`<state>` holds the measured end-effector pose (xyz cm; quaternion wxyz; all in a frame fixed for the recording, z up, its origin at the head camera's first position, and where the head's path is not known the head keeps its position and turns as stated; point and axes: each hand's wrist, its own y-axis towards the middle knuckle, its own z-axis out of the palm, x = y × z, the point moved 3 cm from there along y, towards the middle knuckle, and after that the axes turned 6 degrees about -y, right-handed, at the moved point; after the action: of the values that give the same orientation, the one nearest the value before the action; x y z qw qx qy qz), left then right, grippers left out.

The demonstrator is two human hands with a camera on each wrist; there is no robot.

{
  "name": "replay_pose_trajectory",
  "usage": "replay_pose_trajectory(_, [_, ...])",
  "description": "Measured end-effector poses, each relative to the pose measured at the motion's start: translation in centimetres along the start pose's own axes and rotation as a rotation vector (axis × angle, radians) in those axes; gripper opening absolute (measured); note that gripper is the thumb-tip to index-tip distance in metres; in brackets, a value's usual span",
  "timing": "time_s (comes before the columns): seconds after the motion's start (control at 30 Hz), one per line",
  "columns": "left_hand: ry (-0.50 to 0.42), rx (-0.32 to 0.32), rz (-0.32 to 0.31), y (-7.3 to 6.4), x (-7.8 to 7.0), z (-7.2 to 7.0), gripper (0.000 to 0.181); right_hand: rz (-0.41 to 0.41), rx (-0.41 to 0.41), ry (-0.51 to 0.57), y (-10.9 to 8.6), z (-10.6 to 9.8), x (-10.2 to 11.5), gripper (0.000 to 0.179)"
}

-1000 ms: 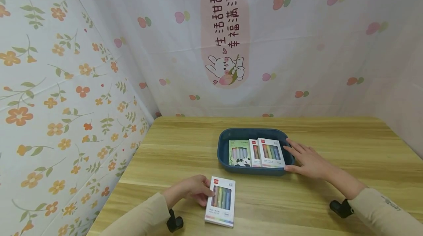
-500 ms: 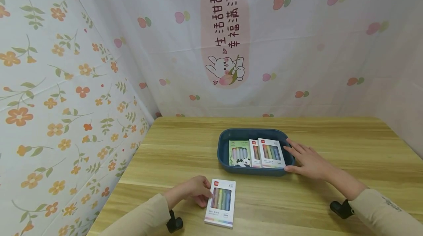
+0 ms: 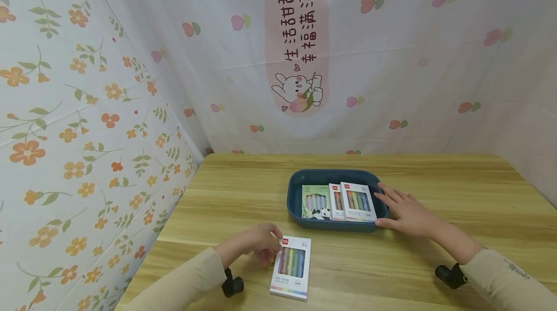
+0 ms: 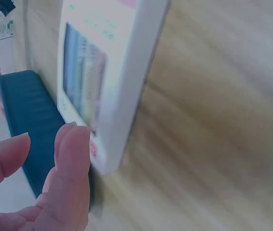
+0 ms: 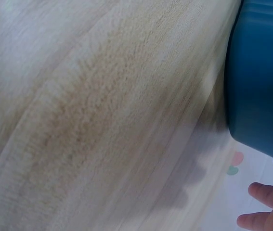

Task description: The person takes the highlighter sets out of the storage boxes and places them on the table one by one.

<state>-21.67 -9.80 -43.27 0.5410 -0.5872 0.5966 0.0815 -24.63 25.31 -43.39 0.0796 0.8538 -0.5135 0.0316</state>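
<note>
A white box of coloured pens [image 3: 290,267] with a clear window lies on the table in front of the bin. My left hand [image 3: 257,243] is over its upper left corner; in the left wrist view the thumb [image 4: 6,161] and fingers [image 4: 71,168] are apart with nothing between them. Whether a fingertip touches the box, I cannot tell. My right hand [image 3: 409,214] has its fingers spread along the right end of a dark blue bin [image 3: 332,225], touching the rim. Inside the bin are a green panda box [image 3: 315,202] and two white pen boxes [image 3: 359,202], one overlapping the other.
The wooden table [image 3: 235,190] runs back to a printed curtain [image 3: 391,59]. Another flowered curtain [image 3: 87,137] closes off the left side. A black wrist mount [image 3: 232,284] hangs under the left sleeve, and another mount [image 3: 451,276] under the right.
The white pen box has settled slightly nearer on the table. My left fingers have loosened from its left edge and the hand has risen a little. The right hand stays at the bin.
</note>
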Motion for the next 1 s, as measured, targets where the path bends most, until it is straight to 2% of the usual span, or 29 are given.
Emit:
replay_pose_trajectory(0.17, [-0.031, 0.024, 0.033, -0.1, -1.7, -0.5, 0.027, -0.010, -0.013, -0.001, 0.0, -0.1, 0.1, 0.076])
replay_pose_trajectory(0.33, [-0.038, 0.057, 0.059, 0.3, -3.8, -1.0, 0.025, -0.008, -0.006, -0.007, 0.0, -0.2, 0.0, 0.075])
replay_pose_trajectory(0.5, [-0.037, 0.055, 0.067, 0.9, -5.9, -1.4, 0.020, -0.006, 0.003, -0.009, 0.1, -0.1, -0.1, 0.076])
replay_pose_trajectory(0.6, [-0.046, 0.051, 0.079, 1.1, -7.1, -1.6, 0.023, -0.004, 0.007, -0.013, 0.1, 0.1, -0.2, 0.077])
replay_pose_trajectory(0.8, [-0.067, 0.065, 0.096, 1.4, -9.5, -1.6, 0.026, 0.004, 0.006, -0.007, 0.1, 0.1, -0.1, 0.077])
replay_pose_trajectory(1.0, [-0.094, 0.075, 0.113, 2.5, -10.9, -1.3, 0.027, 0.014, 0.013, 0.006, 0.1, 0.1, -0.3, 0.077])
